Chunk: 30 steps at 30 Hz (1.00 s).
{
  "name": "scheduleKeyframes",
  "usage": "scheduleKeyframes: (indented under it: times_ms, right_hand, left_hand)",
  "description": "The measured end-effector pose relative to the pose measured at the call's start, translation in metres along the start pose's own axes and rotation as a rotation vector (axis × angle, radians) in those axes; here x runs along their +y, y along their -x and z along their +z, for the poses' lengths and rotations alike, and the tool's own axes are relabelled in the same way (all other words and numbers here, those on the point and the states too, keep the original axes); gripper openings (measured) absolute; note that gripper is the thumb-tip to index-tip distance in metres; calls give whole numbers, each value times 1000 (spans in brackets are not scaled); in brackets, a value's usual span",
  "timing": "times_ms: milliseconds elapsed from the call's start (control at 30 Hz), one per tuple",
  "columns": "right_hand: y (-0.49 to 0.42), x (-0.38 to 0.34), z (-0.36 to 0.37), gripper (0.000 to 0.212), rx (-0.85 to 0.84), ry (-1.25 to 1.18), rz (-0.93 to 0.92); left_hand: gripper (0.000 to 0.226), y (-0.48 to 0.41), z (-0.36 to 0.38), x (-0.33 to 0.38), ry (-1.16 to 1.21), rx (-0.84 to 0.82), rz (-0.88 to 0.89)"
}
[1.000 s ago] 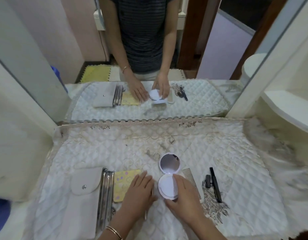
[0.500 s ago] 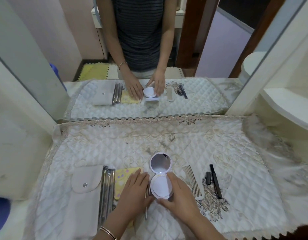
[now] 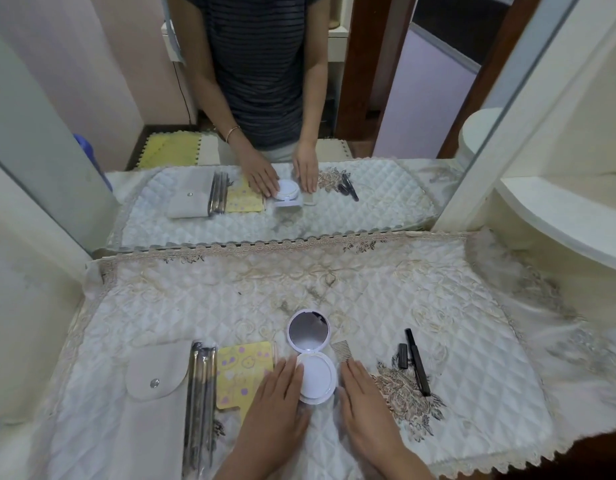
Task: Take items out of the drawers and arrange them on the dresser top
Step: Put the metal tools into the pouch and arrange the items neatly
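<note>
From where I stand, nothing on this dresser top can be read: no words, numbers, brand marks or signs. The flat yellow card (image 3: 243, 372) printed with purple dots and a small round cartoon face carries only pictures, no letters I can make out. The slim black cosmetic stick (image 3: 418, 362) and its short black cap (image 3: 402, 350) show no legible print, and the beige felt pouch with a metal snap (image 3: 154, 379) and the open round white compact mirror (image 3: 311, 356) are bare of lettering.
</note>
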State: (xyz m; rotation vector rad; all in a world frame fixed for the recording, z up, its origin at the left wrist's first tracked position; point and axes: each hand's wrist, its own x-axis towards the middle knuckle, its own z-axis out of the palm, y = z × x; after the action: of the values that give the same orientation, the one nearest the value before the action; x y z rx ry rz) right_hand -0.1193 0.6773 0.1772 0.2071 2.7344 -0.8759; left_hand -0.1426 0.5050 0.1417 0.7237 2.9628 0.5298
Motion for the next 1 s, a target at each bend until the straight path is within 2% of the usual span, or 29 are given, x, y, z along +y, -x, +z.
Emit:
scheduleKeyframes:
  times_ms: [67,167,233,367,567,700,833,1000]
  right_hand:
    - [1,-1,-6,124,16,-149,19]
    - [2,6,-25,52,191,-203,53]
    - [-2,24,-39,30,334,-178,122]
    - [-14,54,-66,41,304,-68,243]
    - [-31,69,-82,34,152,-111,186]
    - [-32,68,-76,32,79,-118,128]
    - [-28,57,-63,29,60,-142,62]
    - [-25,43,-52,27,54,-152,14]
  left_hand:
    - [62,0,1,1,6,27,-7]
    - [60,-1,4,1,34,88,0]
    - [51,-6,3,7,34,182,10]
    - [42,-22,4,33,-16,241,58]
    - [53,-32,10,65,-150,69,-73]
    - [54,-13,14,63,-184,57,-129]
    - [49,-9,20,79,-171,78,-72]
    - [51,-14,24,99,-147,-16,-19]
